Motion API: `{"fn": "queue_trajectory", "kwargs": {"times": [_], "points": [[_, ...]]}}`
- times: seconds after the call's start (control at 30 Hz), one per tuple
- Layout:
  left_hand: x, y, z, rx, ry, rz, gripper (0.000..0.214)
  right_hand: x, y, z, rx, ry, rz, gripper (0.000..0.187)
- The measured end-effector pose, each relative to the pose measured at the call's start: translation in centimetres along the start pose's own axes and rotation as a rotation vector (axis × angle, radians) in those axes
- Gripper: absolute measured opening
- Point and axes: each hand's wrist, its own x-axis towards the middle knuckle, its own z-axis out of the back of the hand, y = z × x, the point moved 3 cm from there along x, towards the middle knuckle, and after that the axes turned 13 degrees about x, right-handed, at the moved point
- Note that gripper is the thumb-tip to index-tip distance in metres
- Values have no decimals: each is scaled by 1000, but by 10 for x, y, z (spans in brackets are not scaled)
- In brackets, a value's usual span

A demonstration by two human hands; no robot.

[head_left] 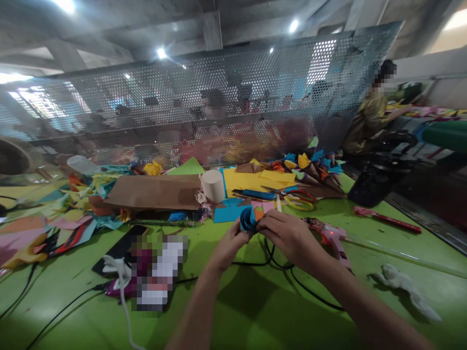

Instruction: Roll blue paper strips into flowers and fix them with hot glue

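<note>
Both my hands meet over the green table [255,311] around a small rolled piece of blue paper [247,218]. My left hand [229,243] pinches the roll from below and the left. My right hand [288,236] closes over its right side, fingers curled on the paper. A pink glue gun [333,238] lies just right of my right hand, its black cord looping under my wrists.
Scissors [295,197], a white roll [213,185], brown paper [153,192] and coloured paper scraps lie behind the hands. A phone [118,248] and charger cables sit at left, a red tool [386,218] and a white rag [404,287] at right. A perforated metal screen stands behind; another person sits at far right.
</note>
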Motion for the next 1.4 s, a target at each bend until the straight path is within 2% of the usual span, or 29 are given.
{"fn": "queue_trajectory", "kwargs": {"times": [0.3,0.5,0.63,0.8,0.93,1.13,1.27,1.4], "points": [[2,9,0,-73,51,-36,26,0,1,3,4,25,-3,22],[2,9,0,-77,64,-34,27,-3,-2,6,110,1,-10,15],[-1,4,0,-36,34,-14,32,-6,-4,11,157,-37,-31,8],[-1,3,1,-24,20,2,45,-9,-7,13,155,-31,-45,9],[0,6,2,-32,22,20,46,-10,-6,14,166,-47,-33,10],[-2,7,3,-66,16,21,36,-11,-8,19,230,-182,-116,7],[-4,3,2,-89,11,-8,32,-13,-13,20,333,-256,-223,6],[-4,2,2,-99,7,9,43,-17,-20,19,397,-263,-292,9]]}}
